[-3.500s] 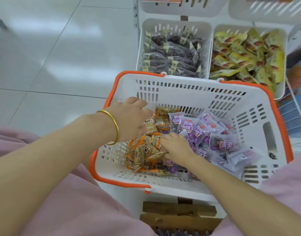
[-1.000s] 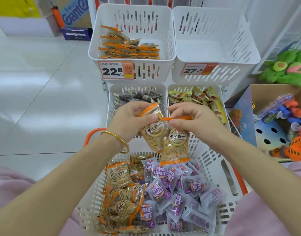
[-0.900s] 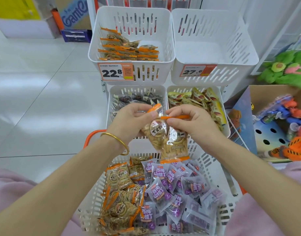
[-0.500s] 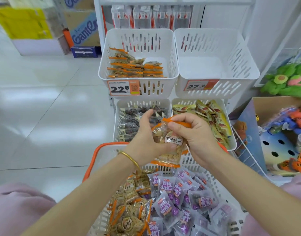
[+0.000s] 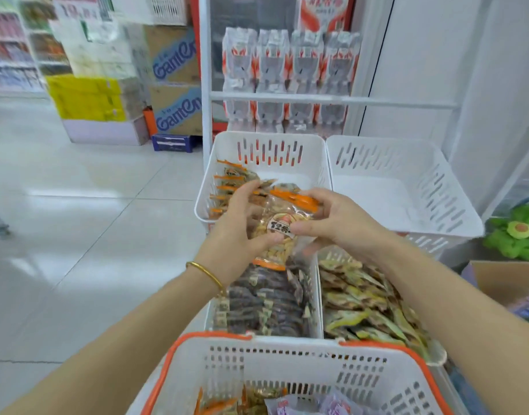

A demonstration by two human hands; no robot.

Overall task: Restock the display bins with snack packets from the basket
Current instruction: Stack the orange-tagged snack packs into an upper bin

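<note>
Since 0.5 s ago: both hands + orange-sealed packet point(image 5: 279, 232) have come up off the basket point(image 5: 287, 345) at 6 o'clock. They're now toward 12, at the front rim of the upper-left bin point(image 5: 266, 142), which holds matching stock. Judged: pick done, drop-in next.

Left hand point(image 5: 236, 229) & right hand point(image 5: 341, 223) both pinch the packet, thumbs in front, fingers point(image 5: 242, 194) curled behind.

Packet near upright, label to cam. Long axis 7→1 o'clock, top seal twd 1.

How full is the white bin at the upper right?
Empty: the upper right bin shows only its bare white floor; nothing lies in it.
</note>
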